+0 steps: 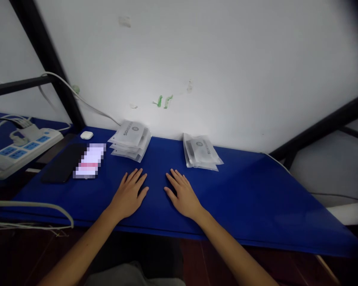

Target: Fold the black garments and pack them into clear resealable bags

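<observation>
My left hand (129,195) lies flat on the blue tabletop (244,198), fingers spread, holding nothing. To its right, my right hand (182,194) rests palm down in the same way, also with nothing in it. Beyond the left fingertips sits a stack of frosted plastic pouches (130,139) with dark printing on top. A second, smaller stack of frosted pouches (201,151) lies past the right hand, near the wall. Neither hand touches a stack. What the pouches contain cannot be made out.
Left of the stacks lie a phone with a lit, blurred screen (90,161), a dark flat slab (62,165) and a white earbud case (86,135). A white power strip (32,147) with plugs stands at far left. Black frame bars (52,63) flank the table; a white wall (226,71) rises behind.
</observation>
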### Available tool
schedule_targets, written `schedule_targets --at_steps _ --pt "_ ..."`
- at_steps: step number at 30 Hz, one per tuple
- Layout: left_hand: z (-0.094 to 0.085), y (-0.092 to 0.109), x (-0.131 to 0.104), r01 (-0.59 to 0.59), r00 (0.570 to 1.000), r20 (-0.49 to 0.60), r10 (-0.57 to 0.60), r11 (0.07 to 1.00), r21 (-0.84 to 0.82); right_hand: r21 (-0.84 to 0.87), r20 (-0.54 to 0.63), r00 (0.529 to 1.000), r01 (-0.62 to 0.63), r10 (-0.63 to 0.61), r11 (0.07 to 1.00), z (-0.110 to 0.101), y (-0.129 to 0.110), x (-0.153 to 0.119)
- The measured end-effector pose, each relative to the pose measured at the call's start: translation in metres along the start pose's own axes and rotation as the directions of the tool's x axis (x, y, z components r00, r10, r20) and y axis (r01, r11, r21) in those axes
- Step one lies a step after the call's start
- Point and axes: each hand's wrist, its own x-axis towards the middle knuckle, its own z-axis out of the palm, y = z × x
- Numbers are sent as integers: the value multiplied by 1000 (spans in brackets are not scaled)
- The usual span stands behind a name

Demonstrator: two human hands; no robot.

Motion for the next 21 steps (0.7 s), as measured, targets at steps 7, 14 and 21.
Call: schedule_targets --at_steps 7,14,21 --pt "1 -1 -2 -20 999 -43 18 999 -33 7 1 1000 -5 5 1000 0 0 -1" --pt "0 -1 -1 -4 1000 -11 4 1000 -18 -7 14 1000 -10 11 1000 -2 -2 -1" --pt "0 1 -1 -17 999 -45 18 1000 20 -9 15 1000 -15 15 1000 -1 -2 0"
